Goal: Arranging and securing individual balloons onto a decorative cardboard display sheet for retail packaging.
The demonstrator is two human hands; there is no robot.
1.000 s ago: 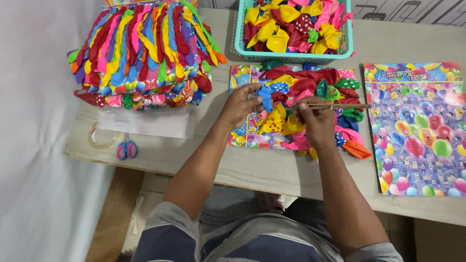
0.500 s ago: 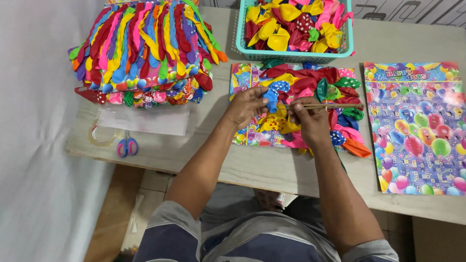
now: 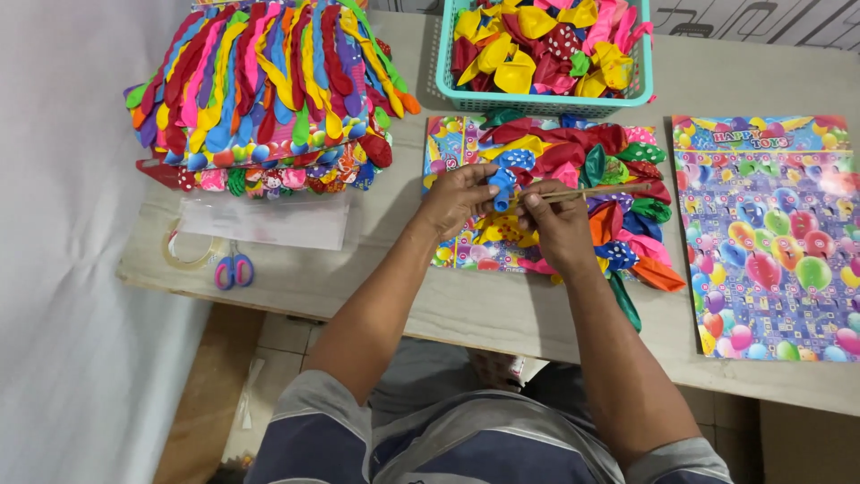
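My left hand (image 3: 455, 199) pinches the neck of a blue dotted balloon (image 3: 503, 182) over a colourful printed card (image 3: 448, 161). My right hand (image 3: 557, 226) holds a thin wooden stick (image 3: 596, 192) that points right, with its near end at the balloon's neck. Several flat balloons in red, green, yellow and orange (image 3: 609, 179) are fixed in rows on the right part of this card. Both hands meet at the middle of the card.
A teal basket (image 3: 542, 103) of loose balloons stands behind the card. A tall stack of finished balloon cards (image 3: 260, 90) sits at the left, above a clear plastic sheet (image 3: 269, 222), a tape roll (image 3: 184, 251) and small scissors (image 3: 235, 269). A bare printed card (image 3: 770, 233) lies at the right.
Both hands have drawn closer together over the card. The blue balloon has moved slightly down and right into my fingertips, with the stick now at its neck.
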